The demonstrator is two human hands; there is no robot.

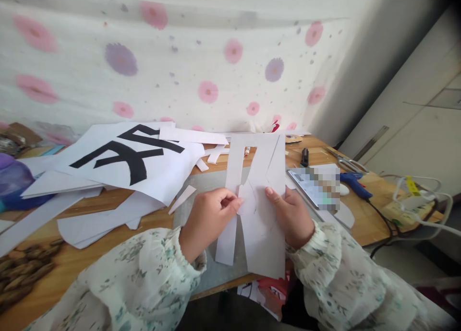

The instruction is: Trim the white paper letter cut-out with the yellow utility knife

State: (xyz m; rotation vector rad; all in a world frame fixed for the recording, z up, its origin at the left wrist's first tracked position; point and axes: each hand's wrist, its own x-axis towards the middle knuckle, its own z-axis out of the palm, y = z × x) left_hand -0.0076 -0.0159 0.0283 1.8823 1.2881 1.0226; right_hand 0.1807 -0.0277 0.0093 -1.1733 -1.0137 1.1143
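A stiff white board sheet (pixel 264 235), with openings cut through it and thin lines drawn on it, is held up in front of me. My right hand (pixel 292 211) grips its right edge, thumb on the front face. The fingers of my left hand (pixel 214 211) are pinched at a small white flap (pixel 240 201) near the sheet's middle; whether this flap is still joined to the sheet I cannot tell. Beneath lies a grey cutting mat (pixel 194 254), partly covered by the sheet and my hands. A pointed white offcut (pixel 182 199) rests by the mat's left edge.
Left, a paper with a black character (pixel 139 160) lies over white offcuts (pixel 104 220). A blue bottle (pixel 16 182) and brown pods (pixel 29 268) are farther left. Right are a phone-like device (pixel 313 187), blue glue gun (pixel 356 183), scissors (pixel 347 163) and a corded power strip (pixel 408 208).
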